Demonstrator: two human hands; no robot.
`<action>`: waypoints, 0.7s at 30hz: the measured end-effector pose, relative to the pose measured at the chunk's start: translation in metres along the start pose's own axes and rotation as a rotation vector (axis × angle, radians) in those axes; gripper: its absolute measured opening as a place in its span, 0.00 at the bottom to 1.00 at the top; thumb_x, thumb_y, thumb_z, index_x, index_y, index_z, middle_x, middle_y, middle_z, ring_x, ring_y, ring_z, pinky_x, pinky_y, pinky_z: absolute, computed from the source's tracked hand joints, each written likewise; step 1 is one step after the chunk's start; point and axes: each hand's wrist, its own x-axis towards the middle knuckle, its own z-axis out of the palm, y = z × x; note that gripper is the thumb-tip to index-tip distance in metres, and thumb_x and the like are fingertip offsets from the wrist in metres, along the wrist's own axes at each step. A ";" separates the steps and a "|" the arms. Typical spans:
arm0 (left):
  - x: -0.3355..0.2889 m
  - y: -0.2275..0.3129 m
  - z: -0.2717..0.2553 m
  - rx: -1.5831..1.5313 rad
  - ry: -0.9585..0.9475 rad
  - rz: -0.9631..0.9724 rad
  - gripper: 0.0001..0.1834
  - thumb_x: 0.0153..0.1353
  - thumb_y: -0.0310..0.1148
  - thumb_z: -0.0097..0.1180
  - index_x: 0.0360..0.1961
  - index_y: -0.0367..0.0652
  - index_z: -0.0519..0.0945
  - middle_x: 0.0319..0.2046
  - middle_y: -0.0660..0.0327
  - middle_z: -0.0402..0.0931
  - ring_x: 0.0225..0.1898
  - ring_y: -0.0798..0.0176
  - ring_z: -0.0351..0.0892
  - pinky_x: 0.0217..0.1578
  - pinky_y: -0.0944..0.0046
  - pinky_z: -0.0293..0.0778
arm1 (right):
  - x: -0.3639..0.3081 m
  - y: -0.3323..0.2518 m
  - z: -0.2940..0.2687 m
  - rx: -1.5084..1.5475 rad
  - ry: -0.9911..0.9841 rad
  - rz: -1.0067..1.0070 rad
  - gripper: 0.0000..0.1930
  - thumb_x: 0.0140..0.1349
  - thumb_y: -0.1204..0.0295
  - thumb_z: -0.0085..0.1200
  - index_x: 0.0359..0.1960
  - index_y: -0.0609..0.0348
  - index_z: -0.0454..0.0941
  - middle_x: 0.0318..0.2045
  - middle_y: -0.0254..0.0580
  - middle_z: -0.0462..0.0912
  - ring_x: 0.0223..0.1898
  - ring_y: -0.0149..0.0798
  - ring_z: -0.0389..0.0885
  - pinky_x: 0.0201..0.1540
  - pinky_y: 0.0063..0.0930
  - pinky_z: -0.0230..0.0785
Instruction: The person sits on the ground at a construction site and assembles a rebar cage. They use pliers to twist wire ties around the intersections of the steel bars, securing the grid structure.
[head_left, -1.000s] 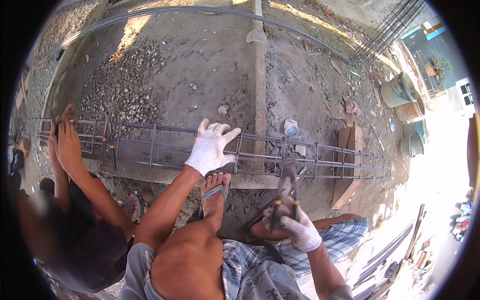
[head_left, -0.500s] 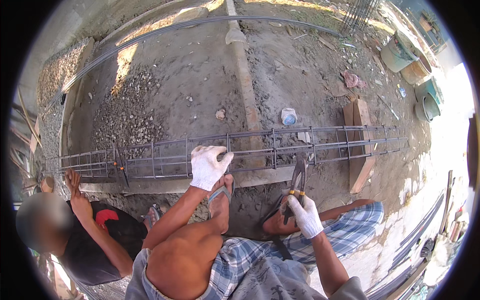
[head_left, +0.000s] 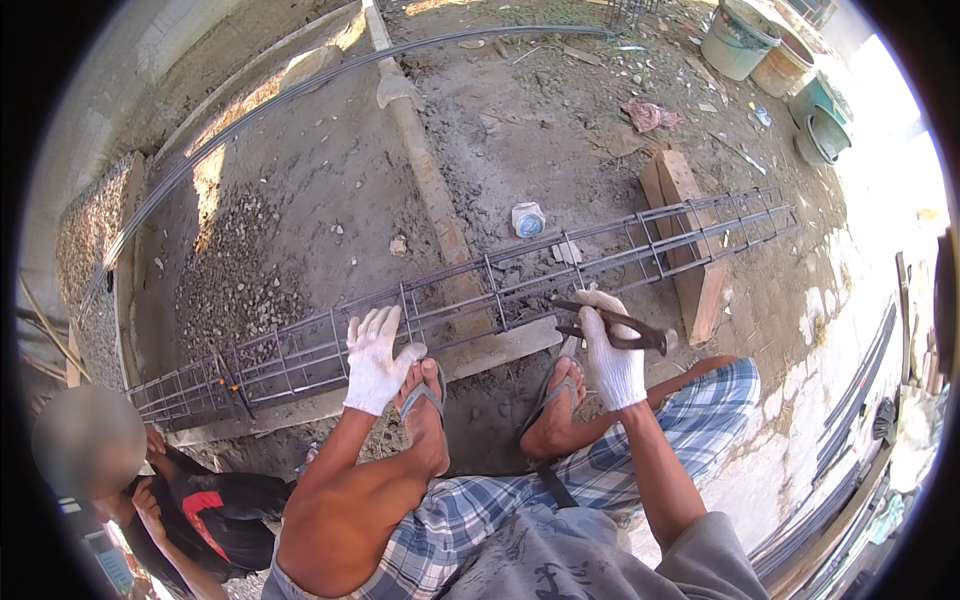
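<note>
A long, narrow rebar cage [head_left: 525, 288] of steel bars and square ties stretches across in front of me, slanting up to the right. My left hand [head_left: 375, 362], in a white knit glove, rests against the near bars with fingers spread and nothing gripped. In a matching glove, my right hand [head_left: 612, 350] is closed round dark pincers [head_left: 628, 334] on the near side of the cage. The pincers' head points right and the handle ends point left. A second tool with orange marks [head_left: 233, 384] hangs on the cage's left part.
A wooden block [head_left: 690, 285] props the cage's right end. Beyond lie a concrete strip [head_left: 425, 170], a gravel pile [head_left: 235, 270], long loose bars [head_left: 300, 88] and a blue-white cup [head_left: 528, 219]. Buckets [head_left: 738, 42] stand far right. Another person [head_left: 190, 515] crouches left.
My left hand has spread its fingers and shifted slightly left. The pincers in my right hand have swung from pointing up to pointing right. The view has turned, and the person's arm has drawn back.
</note>
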 end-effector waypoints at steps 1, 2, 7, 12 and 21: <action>-0.008 -0.002 -0.003 0.004 -0.003 -0.019 0.35 0.63 0.50 0.70 0.67 0.44 0.81 0.68 0.45 0.76 0.73 0.38 0.69 0.77 0.35 0.56 | 0.009 0.009 0.005 -0.009 0.007 0.027 0.10 0.76 0.76 0.60 0.56 0.63 0.84 0.45 0.37 0.87 0.47 0.27 0.83 0.53 0.26 0.78; -0.007 0.003 0.005 -0.026 -0.014 -0.016 0.36 0.62 0.50 0.71 0.68 0.45 0.81 0.71 0.44 0.73 0.76 0.36 0.66 0.78 0.35 0.54 | 0.016 0.022 -0.001 -0.042 0.046 0.054 0.10 0.75 0.75 0.61 0.54 0.63 0.85 0.43 0.35 0.87 0.45 0.26 0.83 0.51 0.25 0.78; -0.040 0.013 -0.014 0.109 -0.071 0.014 0.34 0.62 0.45 0.70 0.68 0.44 0.81 0.75 0.42 0.67 0.78 0.29 0.59 0.77 0.35 0.56 | 0.033 0.052 0.034 -0.157 0.118 0.095 0.17 0.70 0.66 0.68 0.53 0.65 0.85 0.43 0.48 0.91 0.45 0.36 0.88 0.50 0.32 0.79; -0.050 0.005 0.002 0.055 -0.149 0.010 0.34 0.62 0.46 0.69 0.67 0.41 0.81 0.66 0.43 0.77 0.70 0.38 0.71 0.73 0.35 0.62 | 0.031 0.032 0.016 -0.474 0.180 -0.060 0.26 0.67 0.59 0.67 0.61 0.61 0.82 0.52 0.64 0.88 0.52 0.63 0.88 0.57 0.49 0.80; -0.033 0.016 -0.039 -0.302 -0.339 -0.200 0.30 0.70 0.38 0.60 0.70 0.33 0.77 0.66 0.39 0.78 0.67 0.38 0.77 0.70 0.47 0.69 | -0.084 -0.140 -0.150 0.002 0.321 -0.239 0.15 0.75 0.73 0.58 0.60 0.63 0.84 0.45 0.46 0.90 0.44 0.36 0.90 0.50 0.31 0.82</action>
